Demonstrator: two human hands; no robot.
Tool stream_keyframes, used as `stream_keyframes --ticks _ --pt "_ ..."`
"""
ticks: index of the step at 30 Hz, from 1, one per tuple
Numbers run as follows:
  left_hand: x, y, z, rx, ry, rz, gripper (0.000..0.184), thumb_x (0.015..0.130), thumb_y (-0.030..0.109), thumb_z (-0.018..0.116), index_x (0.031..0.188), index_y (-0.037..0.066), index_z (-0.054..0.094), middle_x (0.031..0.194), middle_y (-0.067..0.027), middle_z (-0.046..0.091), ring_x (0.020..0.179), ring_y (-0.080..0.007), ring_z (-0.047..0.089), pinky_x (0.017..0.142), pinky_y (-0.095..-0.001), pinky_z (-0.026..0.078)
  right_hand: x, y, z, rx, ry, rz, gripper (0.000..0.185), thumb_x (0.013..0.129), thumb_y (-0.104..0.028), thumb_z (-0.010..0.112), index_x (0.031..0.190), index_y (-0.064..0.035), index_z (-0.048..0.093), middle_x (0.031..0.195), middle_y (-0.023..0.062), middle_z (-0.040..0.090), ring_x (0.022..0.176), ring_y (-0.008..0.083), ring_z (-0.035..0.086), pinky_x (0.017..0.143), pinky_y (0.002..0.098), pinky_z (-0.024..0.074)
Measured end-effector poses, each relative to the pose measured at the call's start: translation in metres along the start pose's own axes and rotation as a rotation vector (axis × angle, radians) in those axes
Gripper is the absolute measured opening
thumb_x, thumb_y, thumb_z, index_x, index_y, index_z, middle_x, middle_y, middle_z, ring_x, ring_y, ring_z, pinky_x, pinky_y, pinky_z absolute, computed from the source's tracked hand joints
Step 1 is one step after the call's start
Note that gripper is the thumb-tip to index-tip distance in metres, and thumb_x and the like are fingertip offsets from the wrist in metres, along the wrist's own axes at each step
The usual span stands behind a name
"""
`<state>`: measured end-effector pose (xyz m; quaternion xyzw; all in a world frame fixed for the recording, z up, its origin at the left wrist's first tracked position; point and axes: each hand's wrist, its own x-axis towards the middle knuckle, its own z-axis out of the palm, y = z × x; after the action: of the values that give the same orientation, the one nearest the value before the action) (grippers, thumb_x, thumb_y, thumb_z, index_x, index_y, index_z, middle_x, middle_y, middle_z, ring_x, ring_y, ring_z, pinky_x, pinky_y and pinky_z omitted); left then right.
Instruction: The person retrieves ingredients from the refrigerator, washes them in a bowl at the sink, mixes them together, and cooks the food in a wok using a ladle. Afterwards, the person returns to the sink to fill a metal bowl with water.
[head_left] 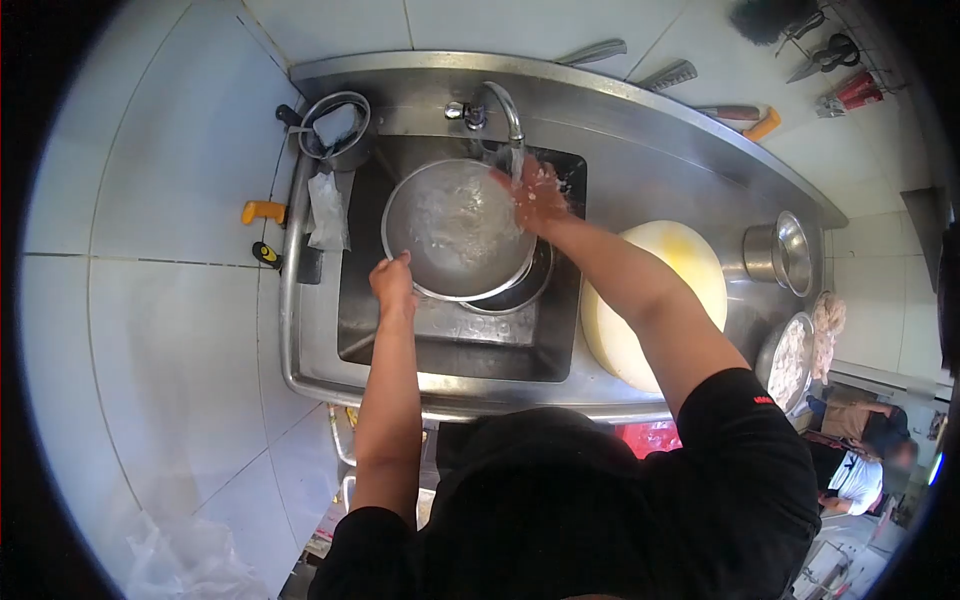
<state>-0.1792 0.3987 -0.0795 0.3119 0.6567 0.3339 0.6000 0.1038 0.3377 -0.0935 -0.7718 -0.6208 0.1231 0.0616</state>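
Observation:
A wide metal bowl point(400, 215) full of cloudy water is held over the sink point(360, 330). My left hand point(393, 280) is closed on its near left rim. Water runs from the curved faucet point(503, 100) at the bowl's far right side. My right hand point(541, 198) is in this stream beside the rim, wet and splashed, its fingers apart and partly blurred. White bits cling to it. Below the bowl, a second round vessel point(535, 285) shows in the sink, mostly hidden.
A large whitish round tub or lid point(655, 300) stands right of the sink, partly behind my right forearm. Farther right are a metal pot point(765, 250) and a bowl of pale food point(790, 365). A small pot point(345, 150) sits at the far left corner. Knives point(735, 112) line the back ledge.

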Motion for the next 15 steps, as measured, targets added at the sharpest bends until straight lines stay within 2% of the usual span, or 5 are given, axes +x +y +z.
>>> stream_keyframes --ticks 2,3,6,7,15 --pt "-0.012 -0.004 -0.005 0.006 0.015 -0.251 0.009 0.089 0.007 0.066 0.095 0.0 0.067 0.081 -0.0062 0.065 0.068 -0.0159 0.057 0.061 -0.0318 0.042 0.002 0.012 -0.016 0.228 0.241 0.225 0.069 0.081 -0.025 0.067 0.138 0.0051 0.044 0.131 0.0254 0.057 0.126 0.0392 0.054 0.096 0.0514 0.0503" --pt "-0.011 -0.017 -0.01 0.002 0.021 -0.27 0.009 0.089 0.007 0.066 0.095 0.0 0.067 0.081 -0.0062 0.065 0.068 -0.0159 0.057 0.061 -0.0318 0.042 0.011 0.028 -0.032 0.662 -0.287 0.421 0.056 0.075 -0.02 0.071 0.119 0.0076 0.05 0.087 0.0185 0.067 0.074 0.0292 0.068 0.055 0.0397 0.0556" --pt "0.003 -0.083 -0.021 0.095 -0.225 -0.453 0.023 0.088 0.011 0.068 0.108 0.001 0.065 0.097 -0.0113 0.067 0.082 -0.0223 0.064 0.067 -0.0365 0.051 -0.021 0.029 -0.058 0.913 -0.37 0.549 0.04 0.077 -0.017 0.07 0.108 0.0015 0.053 0.082 0.0111 0.061 0.075 0.0238 0.061 0.048 0.0373 0.0487" --pt "0.004 -0.112 -0.015 -0.023 -0.356 -0.528 0.029 0.088 0.013 0.068 0.114 0.001 0.062 0.109 -0.0122 0.065 0.095 -0.0277 0.063 0.078 -0.0402 0.051 -0.036 0.018 -0.077 0.932 -0.266 0.53 0.031 0.073 -0.017 0.071 0.088 -0.0004 0.05 0.061 0.0083 0.053 0.048 0.0232 0.051 0.043 0.0372 0.0435" --pt "-0.034 -0.096 0.105 0.051 -0.577 -0.529 0.031 0.096 0.013 0.058 0.127 0.008 0.055 0.116 -0.0104 0.064 0.104 -0.0276 0.063 0.089 -0.0452 0.052 -0.14 -0.044 -0.156 0.473 0.109 0.241 0.024 0.073 -0.011 0.066 0.088 -0.0045 0.047 0.077 0.0202 0.059 0.078 0.0427 0.059 0.064 0.0505 0.0442"
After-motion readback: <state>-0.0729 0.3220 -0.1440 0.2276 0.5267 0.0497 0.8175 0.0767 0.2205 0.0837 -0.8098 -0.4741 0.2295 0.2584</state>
